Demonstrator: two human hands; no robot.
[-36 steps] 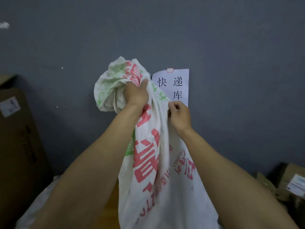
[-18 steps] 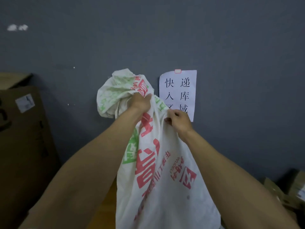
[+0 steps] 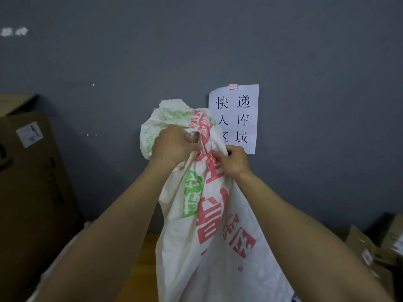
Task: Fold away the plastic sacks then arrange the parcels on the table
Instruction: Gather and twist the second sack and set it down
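Head view. Printed woven plastic sack (image 3: 209, 225) hung lengthwise from both hands, long axis near vertical, body dropping straight down from the fingers between the two forearms, lower end out of frame. At the neck, left hand (image 3: 172, 147), fingers curled tight round the gathered cloth, crumpled top bulging above and to the outer side of the knuckles. Close beside and slightly lower, right hand (image 3: 234, 162), thumb and fingers pinching a fold of the red-lettered face. Neither hand free. Nearly all loose length below the fingers, hence a probable need to lower or lay the sack flat before any clean fold; folding judged barely begun. Behind the right fingers, paper notice (image 3: 237, 118) on grey wall (image 3: 327, 105). Below the left wrist, strip of wooden tabletop (image 3: 144, 258) beside the sack. Well apart from the right fingers, low and outward, cardboard parcels (image 3: 370, 247); outward of the left forearm, large carton (image 3: 32, 182).
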